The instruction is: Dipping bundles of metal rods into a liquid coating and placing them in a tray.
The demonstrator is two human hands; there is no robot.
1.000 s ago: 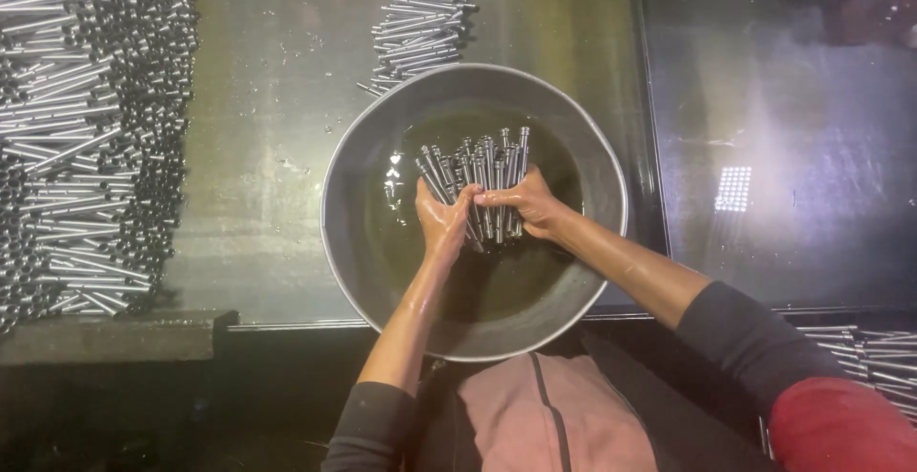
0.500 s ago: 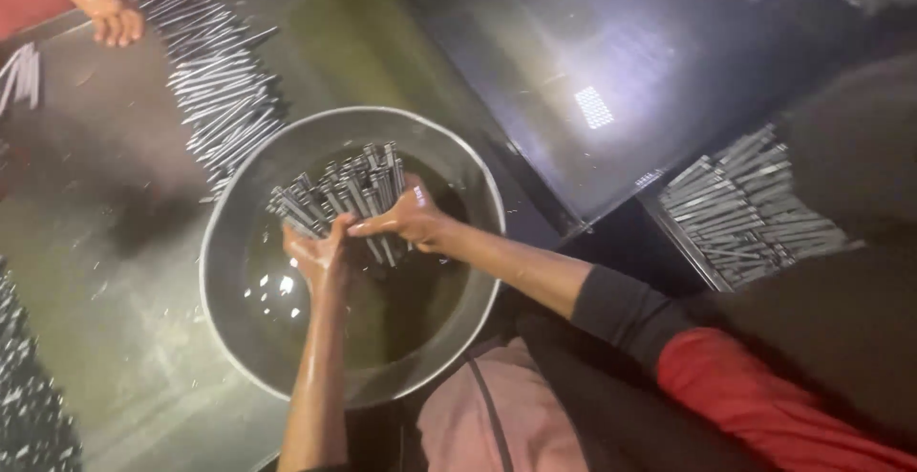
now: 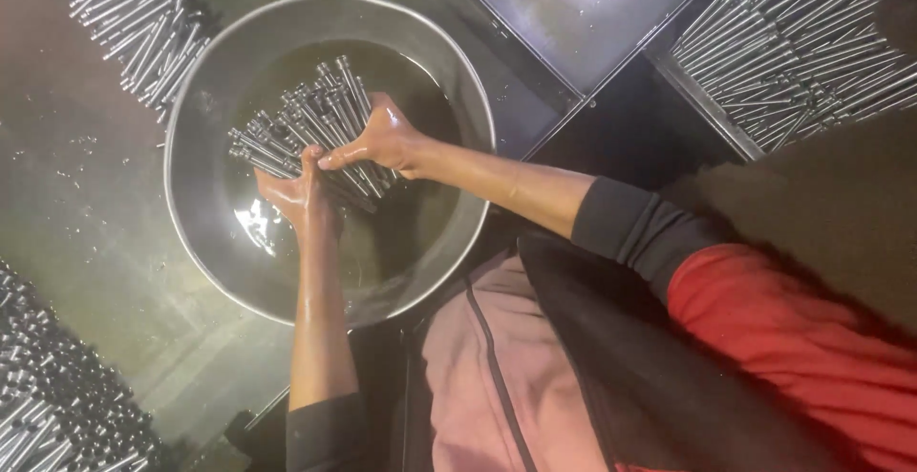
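Gripping a bundle of metal rods (image 3: pixel 306 123) with both hands, I have them down in the wide metal basin (image 3: pixel 205 80), where the rods lie in dark liquid near the far side. My right hand (image 3: pixel 382 142) curls over the near end of the bundle, fingers wrapped around the rods, wet and glistening. My left hand (image 3: pixel 296 190) comes up from below, its fingers closed against the underside of the same bundle, thumb touching my right fingertips. Neither hand is open; both are clasped on the rods. More rods lie in loose heaps on the wet table (image 3: pixel 86 204) beside the basin, and others fill a tray (image 3: pixel 793 47) off to my right
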